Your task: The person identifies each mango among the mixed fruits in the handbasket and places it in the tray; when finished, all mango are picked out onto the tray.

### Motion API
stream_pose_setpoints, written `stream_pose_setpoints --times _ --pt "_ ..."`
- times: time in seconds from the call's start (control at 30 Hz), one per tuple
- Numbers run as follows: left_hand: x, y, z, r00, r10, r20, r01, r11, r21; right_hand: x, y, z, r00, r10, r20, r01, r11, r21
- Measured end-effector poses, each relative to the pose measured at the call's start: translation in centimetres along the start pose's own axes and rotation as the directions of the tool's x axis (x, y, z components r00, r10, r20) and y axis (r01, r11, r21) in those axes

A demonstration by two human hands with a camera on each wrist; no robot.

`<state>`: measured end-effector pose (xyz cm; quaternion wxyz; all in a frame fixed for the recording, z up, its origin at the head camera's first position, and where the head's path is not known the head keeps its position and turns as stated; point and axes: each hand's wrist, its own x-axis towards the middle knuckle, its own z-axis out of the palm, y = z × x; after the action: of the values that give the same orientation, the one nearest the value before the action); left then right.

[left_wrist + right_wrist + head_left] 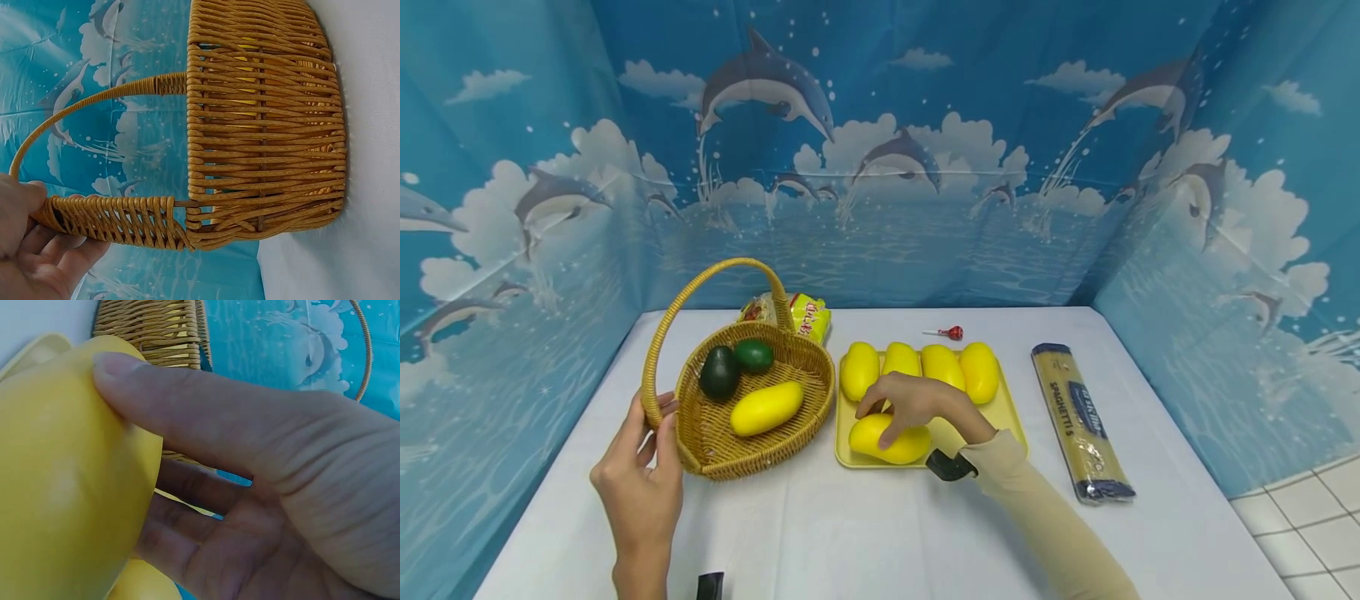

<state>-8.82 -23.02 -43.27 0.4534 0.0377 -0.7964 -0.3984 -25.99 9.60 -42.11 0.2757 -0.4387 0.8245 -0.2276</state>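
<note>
On the left, my left hand (643, 483) holds the tall handle (658, 350) of a wicker basket (812, 417) between thumb and fingers. Inside the basket lie a dark avocado (720, 372), a smaller green avocado (754, 356) and a yellow mango (767, 408). My right hand (917, 404) grips another mango (902, 446) at the front of a yellow tray (1011, 421), thumb on its near side and fingers over the far side. Behind that hand, several more mangoes (980, 372) stand in a row on the tray. The right wrist view shows the thumb pressed on the gripped mango (62, 481).
A pack of spaghetti (1081, 421) lies right of the tray. Behind the tray is a red lollipop (955, 332), and behind the basket a yellow snack packet (810, 317). A dolphin-print curtain (880, 242) surrounds the white table (820, 533).
</note>
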Motion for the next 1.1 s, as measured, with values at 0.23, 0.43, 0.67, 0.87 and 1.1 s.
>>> stream_pose_setpoints --times 0.23,0.43,0.67,0.87,1.1 --pt "-0.11 0.07 -0.06 1.000 -0.016 0.000 0.016 1.000 0.010 0.55 0.01 0.47 1.000 0.015 0.018 -0.014 1.000 -0.025" --pt "0.00 0.21 0.05 1.000 -0.011 -0.001 0.011 1.000 0.004 0.84 -0.02 0.59 0.999 0.010 0.043 -0.009 1.000 -0.025" --pt "-0.01 0.32 0.00 1.000 -0.020 0.000 0.020 1.000 0.017 0.88 0.27 0.76 0.997 0.048 0.059 -0.047 0.999 -0.014" --pt "0.03 0.29 -0.02 1.000 -0.015 -0.003 0.015 1.000 0.014 0.82 0.41 0.71 0.995 0.079 0.056 -0.080 0.997 0.000" --pt "0.09 0.26 0.03 1.000 -0.012 0.001 0.012 1.000 0.012 0.56 0.66 0.25 0.998 0.029 0.063 -0.033 0.998 0.053"
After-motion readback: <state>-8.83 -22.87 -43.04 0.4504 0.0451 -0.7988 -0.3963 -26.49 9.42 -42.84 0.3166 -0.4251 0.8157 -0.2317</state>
